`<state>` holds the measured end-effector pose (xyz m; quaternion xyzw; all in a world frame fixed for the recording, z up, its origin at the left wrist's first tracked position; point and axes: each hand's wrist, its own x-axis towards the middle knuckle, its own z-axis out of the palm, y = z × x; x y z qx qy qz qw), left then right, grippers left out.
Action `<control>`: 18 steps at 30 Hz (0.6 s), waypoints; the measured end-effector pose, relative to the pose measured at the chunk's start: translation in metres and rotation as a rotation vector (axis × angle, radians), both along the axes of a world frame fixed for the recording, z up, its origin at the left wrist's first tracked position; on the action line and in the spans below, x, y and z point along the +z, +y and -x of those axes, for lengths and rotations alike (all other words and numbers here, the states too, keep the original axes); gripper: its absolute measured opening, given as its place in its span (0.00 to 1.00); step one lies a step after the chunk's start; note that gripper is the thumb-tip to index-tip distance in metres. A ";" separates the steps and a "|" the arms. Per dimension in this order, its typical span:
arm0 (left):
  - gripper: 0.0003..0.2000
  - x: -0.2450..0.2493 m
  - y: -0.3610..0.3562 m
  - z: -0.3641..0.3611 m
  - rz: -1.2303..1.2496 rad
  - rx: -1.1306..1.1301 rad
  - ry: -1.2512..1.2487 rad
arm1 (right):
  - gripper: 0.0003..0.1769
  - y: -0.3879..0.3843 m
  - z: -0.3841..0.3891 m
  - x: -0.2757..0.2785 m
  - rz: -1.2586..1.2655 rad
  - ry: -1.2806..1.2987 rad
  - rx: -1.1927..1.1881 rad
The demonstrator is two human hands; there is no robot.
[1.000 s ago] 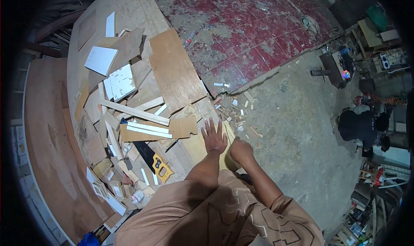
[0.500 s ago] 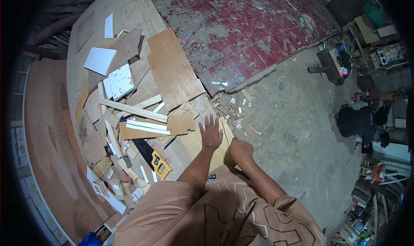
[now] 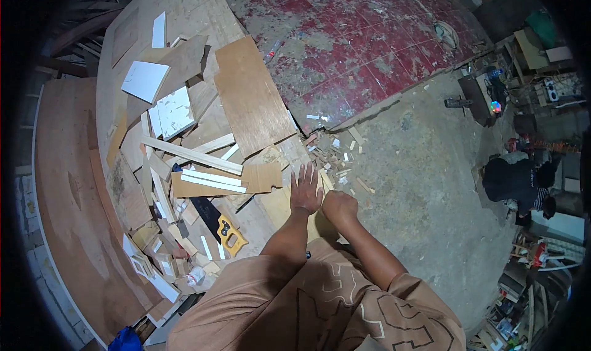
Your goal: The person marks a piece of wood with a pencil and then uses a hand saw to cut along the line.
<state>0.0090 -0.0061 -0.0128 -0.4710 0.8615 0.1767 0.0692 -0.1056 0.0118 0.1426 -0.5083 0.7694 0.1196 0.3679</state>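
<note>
Left hand (image 3: 306, 191) lies flat, fingers spread, pressing a pale board (image 3: 278, 208) at frame centre. Right hand (image 3: 338, 206) is curled to a fist at the board's edge; can't tell if anything's inside. Looks like early prep: board pinned, no cut seen, handsaw (image 3: 223, 228) idle lower left. Scrap pile (image 3: 184, 142) fills the left, red tiled floor (image 3: 369, 37) up top, concrete (image 3: 425, 185) at right w/ another person (image 3: 514, 179) crouched.

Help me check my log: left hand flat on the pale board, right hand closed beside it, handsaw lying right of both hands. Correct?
One slip: the head view shows the handsaw left of both hands. The left hand is flat on the pale board, the right hand closed beside it.
</note>
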 end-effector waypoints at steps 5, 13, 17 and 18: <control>0.36 0.010 -0.003 0.003 -0.046 -0.037 -0.107 | 0.16 -0.009 0.006 -0.081 0.046 -0.057 -0.015; 0.37 -0.006 0.000 -0.001 0.007 0.017 0.042 | 0.16 0.036 0.018 -0.031 -0.102 -0.050 -0.101; 0.36 -0.004 0.001 -0.001 0.014 0.010 0.060 | 0.16 0.026 0.029 0.023 -0.204 -0.050 -0.099; 0.36 -0.005 0.001 -0.001 0.012 0.006 0.060 | 0.16 0.021 0.029 0.020 -0.203 -0.051 -0.099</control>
